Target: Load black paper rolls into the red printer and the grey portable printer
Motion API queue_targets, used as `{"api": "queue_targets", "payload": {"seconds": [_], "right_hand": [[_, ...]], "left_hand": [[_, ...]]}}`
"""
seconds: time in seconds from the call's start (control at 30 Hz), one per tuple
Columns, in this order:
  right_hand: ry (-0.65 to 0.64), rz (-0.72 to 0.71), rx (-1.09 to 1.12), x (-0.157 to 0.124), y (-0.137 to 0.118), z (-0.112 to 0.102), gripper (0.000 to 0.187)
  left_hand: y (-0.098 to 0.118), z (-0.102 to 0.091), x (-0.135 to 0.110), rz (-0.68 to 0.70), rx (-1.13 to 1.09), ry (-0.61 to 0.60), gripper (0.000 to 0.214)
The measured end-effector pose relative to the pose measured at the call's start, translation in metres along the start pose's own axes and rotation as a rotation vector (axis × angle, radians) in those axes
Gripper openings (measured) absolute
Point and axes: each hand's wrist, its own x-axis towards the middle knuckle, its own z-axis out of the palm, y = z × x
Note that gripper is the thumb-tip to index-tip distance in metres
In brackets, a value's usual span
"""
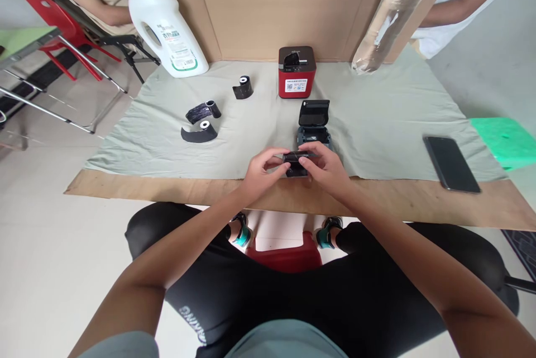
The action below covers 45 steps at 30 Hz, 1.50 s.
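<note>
Between both hands, near the table's front edge, is a small roll of glossy black ribbon [295, 158], with a strip hanging from it. My left hand [264, 170] pinches its left end between thumb and fingers. On the right end, my right hand [325, 167] has its thumb on the front and fingers over the top. Just beyond the hands stands a small dark printer [315, 132] with its black lid [314, 113] raised; the fingers partly hide its near side. Other black ribbon rolls lie at left: a lower one [201, 132], a crinkled one [203, 111] and one farther back [243, 89].
Behind the printer stands a red and black box-shaped device [296, 73]. A white detergent bottle [167, 23] and a clear-wrapped object [387, 17] stand against the cardboard partition [276, 6]. A phone [451, 163] lies at right. Two people sit beyond the partition.
</note>
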Motion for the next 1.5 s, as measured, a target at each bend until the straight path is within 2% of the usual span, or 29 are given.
{"api": "queue_targets", "payload": {"seconds": [0.07,0.23,0.33,0.43,0.5,0.6,0.67,0.73,0.8,0.93,1.03,1.1,1.13,1.27,1.33,1.43,1.5], "right_hand": [[0.008,0.038,0.021,0.000,0.000,0.001,0.033],[0.080,-0.061,0.072,0.003,-0.002,0.007,0.037],[0.099,-0.099,-0.030,0.024,-0.015,0.010,0.035],[0.119,-0.199,-0.280,0.074,-0.035,0.024,0.036],[0.102,-0.254,-0.492,0.120,-0.047,0.045,0.038],[0.011,-0.259,-0.735,0.190,-0.051,0.087,0.041],[-0.049,-0.208,-0.847,0.224,-0.046,0.112,0.040],[-0.108,-0.129,-0.931,0.244,-0.039,0.129,0.040],[-0.159,-0.042,-0.975,0.252,-0.033,0.136,0.040],[-0.205,0.029,-0.994,0.254,-0.034,0.130,0.042],[-0.064,-0.065,-0.973,0.270,-0.041,0.117,0.040],[0.055,-0.136,-0.964,0.293,-0.044,0.107,0.041],[0.069,-0.155,-0.976,0.307,-0.043,0.103,0.044],[-0.112,-0.179,-1.077,0.360,-0.037,0.097,0.050],[-0.224,-0.131,-1.128,0.378,-0.035,0.097,0.048],[-0.333,-0.022,-1.216,0.389,-0.031,0.099,0.038],[-0.298,-0.093,-1.190,0.387,-0.028,0.098,0.027]], "left_hand": [[-0.001,0.001,0.000,-0.019,-0.027,0.002,0.050],[-0.005,0.001,0.005,-0.094,-0.151,0.007,0.052],[-0.006,-0.001,0.007,-0.074,-0.210,0.110,0.059],[-0.008,-0.002,0.006,-0.110,-0.154,0.217,0.063],[-0.009,-0.003,0.003,-0.143,-0.075,0.211,0.056],[-0.011,-0.003,-0.002,-0.153,-0.003,0.118,0.041],[-0.010,-0.003,-0.006,-0.163,0.043,0.026,0.027],[-0.006,-0.005,-0.011,-0.173,0.088,-0.059,0.016],[0.002,-0.008,-0.018,-0.184,0.101,-0.115,0.011],[0.021,-0.013,-0.029,-0.224,0.065,-0.174,0.007],[0.029,-0.014,-0.030,-0.230,0.045,-0.178,0.009],[0.033,-0.014,-0.027,-0.211,0.061,-0.194,0.010],[0.035,-0.014,-0.024,-0.199,0.076,-0.203,0.010],[0.038,-0.016,-0.016,-0.184,0.088,-0.213,0.013],[0.036,-0.017,-0.016,-0.187,0.065,-0.226,0.016],[0.032,-0.018,-0.018,-0.211,0.071,-0.260,0.019],[0.030,-0.017,-0.019,-0.218,0.086,-0.283,0.020]]}}
